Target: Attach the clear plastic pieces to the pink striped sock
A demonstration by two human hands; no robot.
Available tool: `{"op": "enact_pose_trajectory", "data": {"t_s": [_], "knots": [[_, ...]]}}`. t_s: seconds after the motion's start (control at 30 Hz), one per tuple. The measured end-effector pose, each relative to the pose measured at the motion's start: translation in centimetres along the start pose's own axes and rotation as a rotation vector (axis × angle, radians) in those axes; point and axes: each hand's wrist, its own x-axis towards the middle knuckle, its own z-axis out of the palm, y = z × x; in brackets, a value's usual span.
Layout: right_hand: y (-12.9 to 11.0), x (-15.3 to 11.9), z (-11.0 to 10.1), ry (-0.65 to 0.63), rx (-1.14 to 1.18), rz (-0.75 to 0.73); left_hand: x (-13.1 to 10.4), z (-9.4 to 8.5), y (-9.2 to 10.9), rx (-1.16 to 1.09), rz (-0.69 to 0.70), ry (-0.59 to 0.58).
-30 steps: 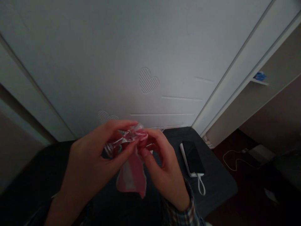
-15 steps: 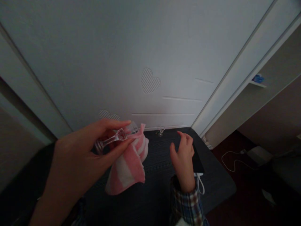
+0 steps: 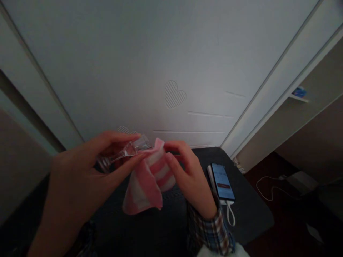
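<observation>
Stemmed glass (image 3: 130, 149): your left hand (image 3: 85, 167) is gripping it above the dark table (image 3: 252, 210), left of centre, with the bowl pointing far right. Your right hand (image 3: 190, 175) is meeting the soft striped cloth (image 3: 146, 184); whether it is pinching cannot be told. The glass is probably handling as light, stiff, slippery, fragile: you should be supporting stem and lower bowl, sparing the rim.

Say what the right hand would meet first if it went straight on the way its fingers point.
The right hand would likely meet the pink-and-white striped cloth first, just ahead; depth leaves unclear whether they touch.
</observation>
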Motion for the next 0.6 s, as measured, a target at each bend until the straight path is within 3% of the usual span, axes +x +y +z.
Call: {"op": "enact_pose_trajectory", "data": {"t_s": [0.07, 0.17, 0.33, 0.43, 0.6], "knots": [[-1.9, 1.3, 0.4, -0.076, 0.121, -0.126, 0.1, -0.4, 0.1, 0.115, 0.05, 0.031], [-3.0, 2.8, 0.7, -0.116, 0.152, -0.206, 0.5, -0.9, -0.3, 0.156, 0.137, 0.016], [-2.2, 3.6, 0.8, -0.13, 0.298, -0.079, 0.9, -1.6, -1.6, 0.109, 0.158, 0.008], [-1.7, 3.6, 0.7, -0.237, 0.297, -0.062, 1.0, -2.0, -2.0, 0.029, 0.091, 0.008], [-1.5, 4.0, 0.9, -0.171, 0.391, 0.023, 1.5, -2.0, -1.9, -0.241, -0.032, -0.146]]}}
